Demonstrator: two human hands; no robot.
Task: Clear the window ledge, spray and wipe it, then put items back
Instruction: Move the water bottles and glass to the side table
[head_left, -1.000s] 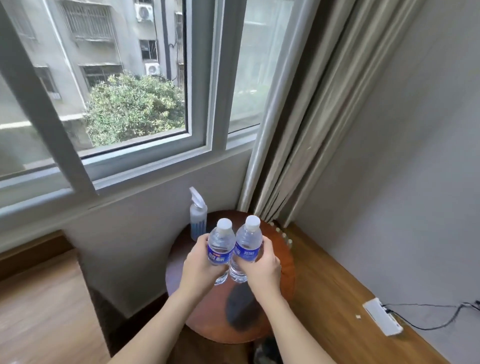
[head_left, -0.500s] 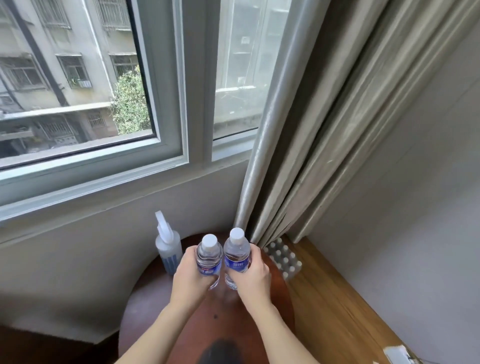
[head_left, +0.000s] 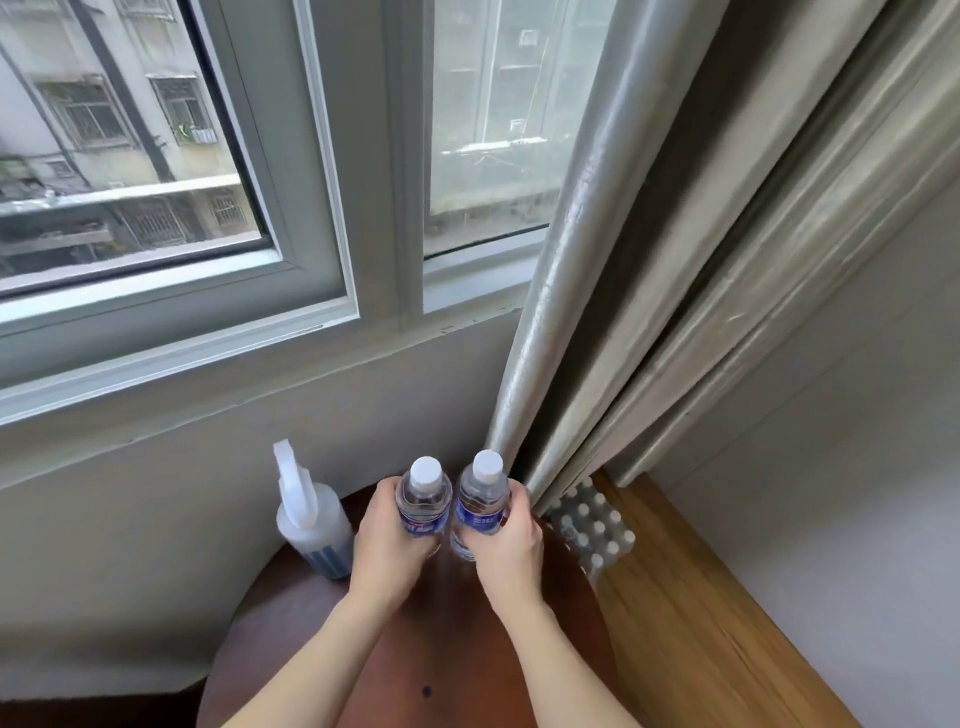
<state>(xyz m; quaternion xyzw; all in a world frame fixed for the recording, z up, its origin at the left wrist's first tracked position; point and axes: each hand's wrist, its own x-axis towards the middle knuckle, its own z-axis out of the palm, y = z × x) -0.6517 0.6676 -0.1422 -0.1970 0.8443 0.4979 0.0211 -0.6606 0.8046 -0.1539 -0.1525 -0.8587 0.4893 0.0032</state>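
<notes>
Clear plastic describes both items in hand: 2 small water bottles with white caps and blue labels, held upright side by side over the round brown table (head_left: 291, 634). Left hand (head_left: 387, 540) has its fingers curled around the left bottle (head_left: 423, 501); right hand (head_left: 506, 538) has its fingers wrapped around the right bottle (head_left: 480, 499). The 2 bottles are just beside each other, possibly touching. Whether their bases rest on the table cannot be told, as the hands cover them.

Spray bottle (head_left: 311, 519) stands upright on the table, at its rim nearest the wall, just left of the left hand. A shrink-wrapped pack of bottles (head_left: 595, 525) sits past the table's right edge, by the foot of the curtain (head_left: 597, 291).

Window ledge (head_left: 218, 384), above the table, carries no items along the stretch in view.

Assessment: which stage this is cannot be fixed, since no cloth is visible and the ledge shows neither wetness nor wiping marks. Either the bottles are being set down after clearing, with spraying, wiping and return outstanding, or they are being collected for return.
</notes>
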